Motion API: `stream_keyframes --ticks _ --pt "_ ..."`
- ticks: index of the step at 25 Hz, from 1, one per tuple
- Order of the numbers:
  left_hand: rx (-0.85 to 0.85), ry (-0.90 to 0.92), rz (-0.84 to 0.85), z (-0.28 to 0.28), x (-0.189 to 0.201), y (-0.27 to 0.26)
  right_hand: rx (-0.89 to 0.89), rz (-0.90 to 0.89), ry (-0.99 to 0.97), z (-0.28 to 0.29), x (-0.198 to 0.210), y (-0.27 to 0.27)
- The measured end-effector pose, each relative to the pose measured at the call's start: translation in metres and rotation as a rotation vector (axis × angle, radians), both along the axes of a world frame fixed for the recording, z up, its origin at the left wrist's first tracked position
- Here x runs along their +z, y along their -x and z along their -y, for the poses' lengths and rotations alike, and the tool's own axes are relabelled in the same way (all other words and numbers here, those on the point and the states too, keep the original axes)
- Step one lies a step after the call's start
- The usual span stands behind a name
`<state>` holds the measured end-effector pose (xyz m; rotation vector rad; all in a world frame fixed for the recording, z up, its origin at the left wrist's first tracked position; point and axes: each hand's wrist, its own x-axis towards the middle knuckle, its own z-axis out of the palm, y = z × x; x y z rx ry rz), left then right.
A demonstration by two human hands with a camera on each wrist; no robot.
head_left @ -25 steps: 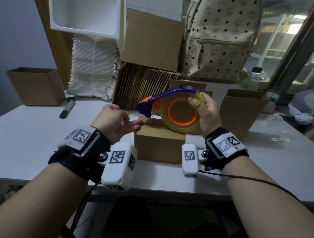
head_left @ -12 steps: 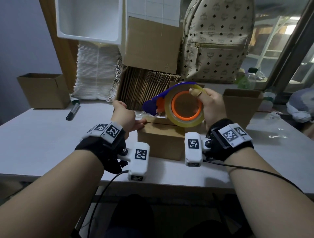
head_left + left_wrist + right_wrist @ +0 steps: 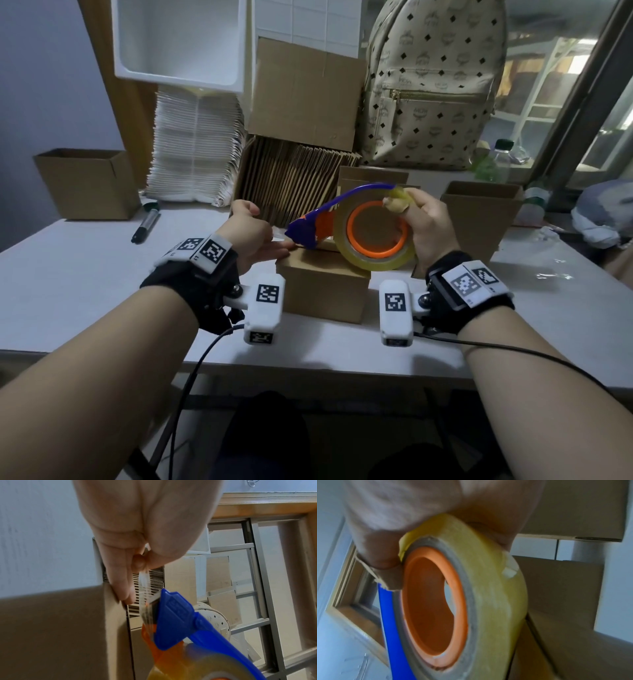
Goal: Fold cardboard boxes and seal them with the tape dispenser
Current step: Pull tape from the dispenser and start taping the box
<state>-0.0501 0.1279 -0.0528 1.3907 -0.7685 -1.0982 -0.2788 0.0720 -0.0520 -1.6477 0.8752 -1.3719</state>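
We are finding the box (image 3: 322, 287) standing closed near the front edge of the table (image 3: 85, 274), flaps down, seam running across its top. The right hand (image 3: 426, 228) is curling round the dispenser (image 3: 359, 226), thumb hooked through the orange core, and is holding it just above the box with the blue blade end pointing left. The left hand (image 3: 255, 233) is pinching the free end of the tape (image 3: 144, 586) between thumb and forefinger, while its other fingers (image 3: 123, 585) are lying straight along the box's left top edge, touching the cardboard. A short stretch of clear tape is running taut from that pinch to the blade (the left wrist view is showing it streaked but unbroken).

We are judging the step in hand to be the start of sealing: the tape end is not yet stuck down. To do it well, we are advising that the end be carried a little past the left edge and pressed onto the side wall first, centred on the seam. The roll should then be drawn rightward low and level, the tape kept tight so it is not wrinkling, with the left fingers smoothing behind it.

Other open boxes (image 3: 481, 212) are waiting at the back.
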Motion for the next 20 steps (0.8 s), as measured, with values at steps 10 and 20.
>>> stream_keyframes --ticks 10,20 --pt "0.030 0.038 -0.236 0.002 -0.017 -0.012 0.077 -0.219 0.089 0.010 0.009 -0.005" --pt "0.109 0.129 0.098 0.003 -0.021 -0.013 0.156 -0.161 0.054 0.014 0.011 0.001"
